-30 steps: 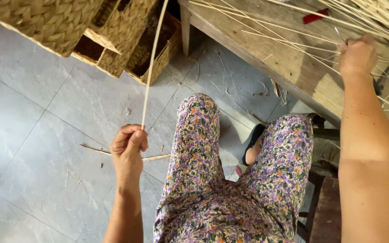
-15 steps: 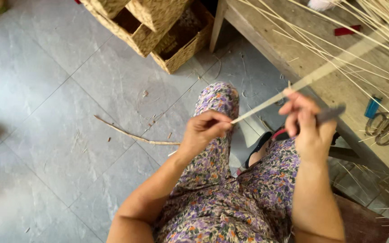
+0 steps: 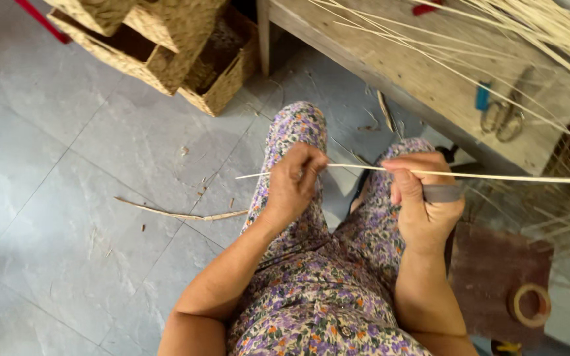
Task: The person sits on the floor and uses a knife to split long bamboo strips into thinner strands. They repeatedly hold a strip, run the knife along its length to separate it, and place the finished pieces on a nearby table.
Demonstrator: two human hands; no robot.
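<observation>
Since half a second ago both hands have dropped nearer the lap and the strip (image 3: pixel 496 177) now lies level across the knees instead of slanting up toward the bench (image 3: pixel 430 86). The left hand (image 3: pixel 295 188) pinches it near its short free end and the right hand (image 3: pixel 420 201) curls shut over it and a dark handle, so the step looks like trimming or splitting the strip, and the next move likely calls for steady tension and a controlled pull. The tool's blade is hidden in the right fist, the strip's far end is cut off at the frame edge, and the scissors (image 3: pixel 506 112) on the bench are hard to make out.
</observation>
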